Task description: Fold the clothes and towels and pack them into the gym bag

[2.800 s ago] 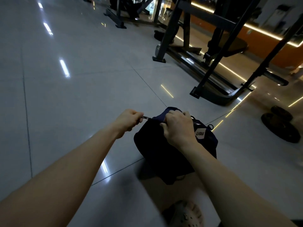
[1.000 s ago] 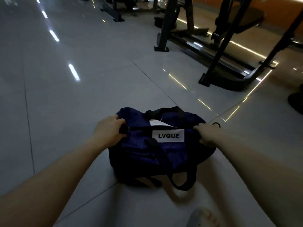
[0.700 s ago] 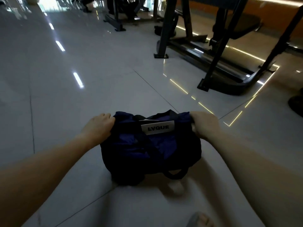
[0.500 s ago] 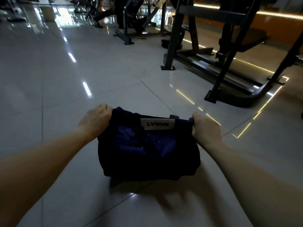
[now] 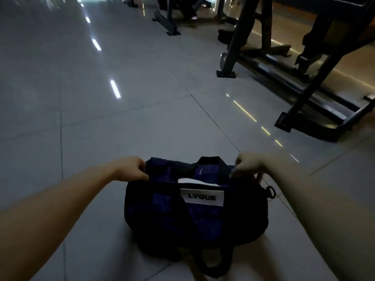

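Note:
A dark navy gym bag (image 5: 166, 218) with a white "LVQUE" label (image 5: 202, 197) sits on the grey tiled floor in front of me. My left hand (image 5: 133, 168) grips the bag's left end near the top. My right hand (image 5: 248, 164) is closed on the bag's right end. Between them the top shows a narrow gap with a strip of white cloth (image 5: 194, 181) inside. One black carry strap (image 5: 211, 161) stands up at the far side, another strap (image 5: 211, 260) lies on the floor at the near side. No loose clothes or towels are in view.
A black gym machine frame (image 5: 300, 102) stands at the right with its foot (image 5: 283, 123) close to the bag's far right. More equipment bases (image 5: 168, 27) sit further back. Glossy floor tiles (image 5: 81, 118) stretch out to the left and ahead.
The bag has been turned and set down with its label facing me; both hands shifted from its sides to its top ends. The view dropped back toward the bag.

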Action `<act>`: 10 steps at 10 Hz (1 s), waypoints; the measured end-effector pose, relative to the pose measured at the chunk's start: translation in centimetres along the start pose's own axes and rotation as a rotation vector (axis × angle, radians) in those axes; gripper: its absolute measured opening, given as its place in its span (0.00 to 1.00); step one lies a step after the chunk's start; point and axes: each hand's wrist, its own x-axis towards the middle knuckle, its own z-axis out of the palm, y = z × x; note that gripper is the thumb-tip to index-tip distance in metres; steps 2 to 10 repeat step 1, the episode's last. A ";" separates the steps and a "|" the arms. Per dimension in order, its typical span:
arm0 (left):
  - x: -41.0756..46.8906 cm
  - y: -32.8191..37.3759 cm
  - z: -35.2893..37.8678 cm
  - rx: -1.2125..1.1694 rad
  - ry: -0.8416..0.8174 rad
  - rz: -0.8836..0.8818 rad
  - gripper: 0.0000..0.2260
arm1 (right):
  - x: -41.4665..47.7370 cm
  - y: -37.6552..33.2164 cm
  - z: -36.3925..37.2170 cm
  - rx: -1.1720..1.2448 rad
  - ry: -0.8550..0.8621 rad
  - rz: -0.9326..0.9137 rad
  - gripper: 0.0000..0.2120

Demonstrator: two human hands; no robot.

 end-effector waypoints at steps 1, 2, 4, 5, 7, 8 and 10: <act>-1.3 2.7 -4.0 -0.165 0.055 -0.053 0.12 | -1.7 -2.2 -4.5 0.364 0.135 -0.086 0.11; -1.3 2.7 -4.0 -0.165 0.055 -0.053 0.12 | -1.7 -2.2 -4.5 0.364 0.135 -0.086 0.11; -1.3 2.7 -4.0 -0.165 0.055 -0.053 0.12 | -1.7 -2.2 -4.5 0.364 0.135 -0.086 0.11; -1.3 2.7 -4.0 -0.165 0.055 -0.053 0.12 | -1.7 -2.2 -4.5 0.364 0.135 -0.086 0.11; -1.3 2.7 -4.0 -0.165 0.055 -0.053 0.12 | -1.7 -2.2 -4.5 0.364 0.135 -0.086 0.11; -1.3 2.7 -4.0 -0.165 0.055 -0.053 0.12 | -1.7 -2.2 -4.5 0.364 0.135 -0.086 0.11; -1.3 2.7 -4.0 -0.165 0.055 -0.053 0.12 | -1.7 -2.2 -4.5 0.364 0.135 -0.086 0.11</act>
